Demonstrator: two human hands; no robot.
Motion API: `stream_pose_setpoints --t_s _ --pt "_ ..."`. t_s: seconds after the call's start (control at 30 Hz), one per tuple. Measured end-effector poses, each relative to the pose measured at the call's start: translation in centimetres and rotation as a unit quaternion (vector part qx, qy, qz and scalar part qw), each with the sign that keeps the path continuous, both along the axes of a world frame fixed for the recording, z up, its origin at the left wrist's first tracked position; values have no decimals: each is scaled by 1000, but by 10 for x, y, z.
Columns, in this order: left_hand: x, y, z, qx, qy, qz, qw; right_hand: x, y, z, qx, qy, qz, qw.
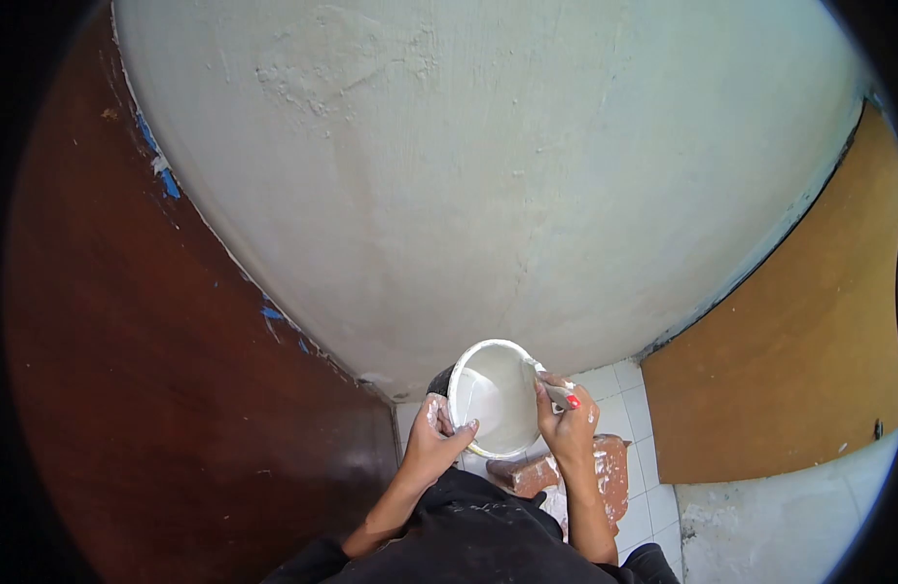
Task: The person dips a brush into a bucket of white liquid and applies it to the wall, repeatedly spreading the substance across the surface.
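A round bucket [508,387] with a white-smeared rim and white paint inside is held in front of the body. My left hand [443,435] grips its left rim, with the thumb over the edge and white smears on the fingers. At the right rim, my right hand [570,419] is closed round the handle of a brush [562,396] with a red tip. The brush's head end lies against the bucket's upper right rim, partly hidden by the fingers.
A pale, rough wall [468,195] rises ahead. A dark brown wooden panel [196,370] stands left and a lighter brown one [780,331] right. Reddish, paint-spattered blocks [612,477] lie below on the white tiled floor [663,506].
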State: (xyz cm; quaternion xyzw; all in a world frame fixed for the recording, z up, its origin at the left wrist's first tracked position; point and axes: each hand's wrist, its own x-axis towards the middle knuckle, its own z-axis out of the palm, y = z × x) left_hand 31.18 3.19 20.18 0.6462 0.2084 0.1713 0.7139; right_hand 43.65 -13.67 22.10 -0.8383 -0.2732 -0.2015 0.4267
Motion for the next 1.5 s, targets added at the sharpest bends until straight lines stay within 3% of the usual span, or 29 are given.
stream_pose_setpoints --t_s 0.07,0.17,0.3,0.4,0.47,0.57,0.67,0.73,0.83,0.93,1.03,1.07,1.13,1.2,1.3,1.33,1.43,1.5 --pt "3 7 -4 -11 -3 1 1000 6 5 -10 54 -32 -4 998" --pt "3 15 -3 -10 4 1 1000 5 10 -24 159 102 -52 981" --pt "7 23 -10 -18 0 -7 1000 5 10 -19 126 187 -60 972" --pt "8 30 -8 -30 9 -16 999 18 16 -33 196 163 -73 964" --pt "6 35 -11 -30 2 -4 1000 30 20 -35 239 193 -73 949" --pt "3 44 -14 -49 -17 15 999 64 30 -13 403 277 -48 871" --pt "2 53 -8 -71 -21 29 997 99 46 63 448 216 18 868" --pt "-3 58 -11 -59 -19 39 997 117 55 122 432 114 55 893" --pt "-10 60 0 -64 -28 60 996 145 71 211 296 -239 38 924" --pt "-17 54 20 -100 -10 90 991 158 80 274 136 -390 31 910" --pt "-27 56 7 -90 -22 117 989 170 85 271 22 -501 25 865" --pt "-32 57 -6 -75 -31 129 988 170 85 255 -30 -525 5 850" --pt "-40 55 -11 -78 -48 151 984 167 82 210 -60 -488 23 871" --pt "-51 60 -66 -27 -25 176 984 155 77 179 -69 -455 40 887" --pt "-54 54 -85 -1 -37 203 979 149 65 177 -80 -391 118 909" --pt "-58 48 -79 -1 -44 209 977 153 60 186 -82 -363 137 918" --pt "-68 32 -24 -144 -17 204 968 167 55 255 -32 -451 130 882" --pt "-68 23 -21 -130 -42 243 960 171 60 315 10 -526 98 845"
